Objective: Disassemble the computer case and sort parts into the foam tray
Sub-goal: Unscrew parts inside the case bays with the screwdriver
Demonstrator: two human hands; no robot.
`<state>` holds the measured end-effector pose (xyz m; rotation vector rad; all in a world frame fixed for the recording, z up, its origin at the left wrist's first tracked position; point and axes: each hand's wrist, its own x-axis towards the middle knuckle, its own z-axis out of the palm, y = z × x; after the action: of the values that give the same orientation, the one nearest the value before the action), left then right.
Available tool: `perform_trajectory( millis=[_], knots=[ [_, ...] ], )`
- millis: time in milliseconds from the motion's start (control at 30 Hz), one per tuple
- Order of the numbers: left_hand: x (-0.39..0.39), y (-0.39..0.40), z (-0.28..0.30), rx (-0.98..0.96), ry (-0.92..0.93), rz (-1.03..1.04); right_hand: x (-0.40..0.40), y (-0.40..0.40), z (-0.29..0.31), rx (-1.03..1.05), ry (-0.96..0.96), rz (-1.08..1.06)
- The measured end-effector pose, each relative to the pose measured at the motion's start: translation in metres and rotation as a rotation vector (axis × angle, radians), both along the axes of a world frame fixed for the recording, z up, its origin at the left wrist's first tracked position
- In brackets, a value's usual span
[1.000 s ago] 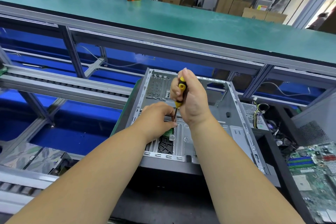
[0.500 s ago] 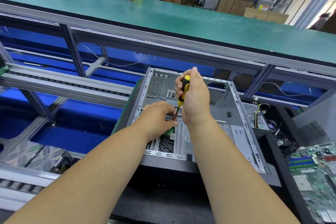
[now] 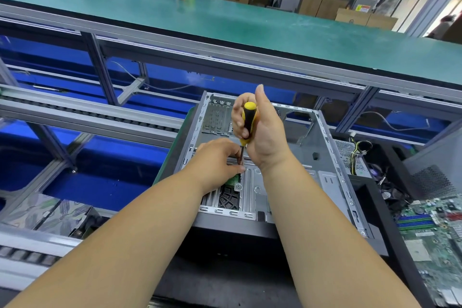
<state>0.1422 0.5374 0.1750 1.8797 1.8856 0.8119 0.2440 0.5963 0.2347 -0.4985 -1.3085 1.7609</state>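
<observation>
So the computer case (image 3: 295, 157) is lying open on its side in the middle of the bench, pretty much gutted, and it hasn't budged over the last second. A motherboard (image 3: 435, 232) is already out and sitting off to the right, so the person looks fairly deep into the teardown. No foam tray to be seen from here though.

What did change is tiny: the right hand (image 3: 262, 132), fingers wrapped round the yellow-and-black screwdriver (image 3: 248, 122), has rolled a bit, and the thumb that was lying along the handle now sticks straight up. That reads like another turn on a screw. The left hand (image 3: 220, 160) stayed where it was, fingertips pinched in at the shaft right by the tip, steadying it over a small green board (image 3: 233, 180) on the case floor. The screw itself is hidden, so hard to say how loose it is.
</observation>
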Motion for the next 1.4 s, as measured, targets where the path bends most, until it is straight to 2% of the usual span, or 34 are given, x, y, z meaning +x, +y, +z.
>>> perform_trajectory(
  millis=[167, 300, 533, 700, 867, 1133, 1400],
  knots=[
    [0.0, -0.001, 0.001, -0.005, -0.009, -0.006, 0.007, -0.006, -0.001, 0.111, -0.099, -0.198],
    [0.0, -0.001, 0.0, -0.005, 0.002, 0.003, 0.012, -0.008, -0.001, 0.1, -0.174, -0.309],
    [0.0, -0.001, 0.0, 0.005, 0.007, 0.006, 0.0, -0.014, -0.007, 0.089, -0.092, -0.326],
    [-0.001, 0.0, -0.001, 0.012, 0.039, 0.004, 0.002, -0.005, -0.005, -0.013, 0.039, -0.293],
    [0.0, 0.001, -0.001, 0.01, 0.045, 0.009, -0.003, -0.005, -0.002, 0.028, -0.016, -0.187],
    [0.0, -0.001, 0.0, 0.002, 0.021, 0.005, 0.01, -0.01, 0.006, 0.042, -0.23, -0.354],
    [0.0, -0.003, 0.001, -0.001, 0.02, 0.003, 0.001, -0.014, -0.002, -0.045, -0.073, -0.409]
  ],
)
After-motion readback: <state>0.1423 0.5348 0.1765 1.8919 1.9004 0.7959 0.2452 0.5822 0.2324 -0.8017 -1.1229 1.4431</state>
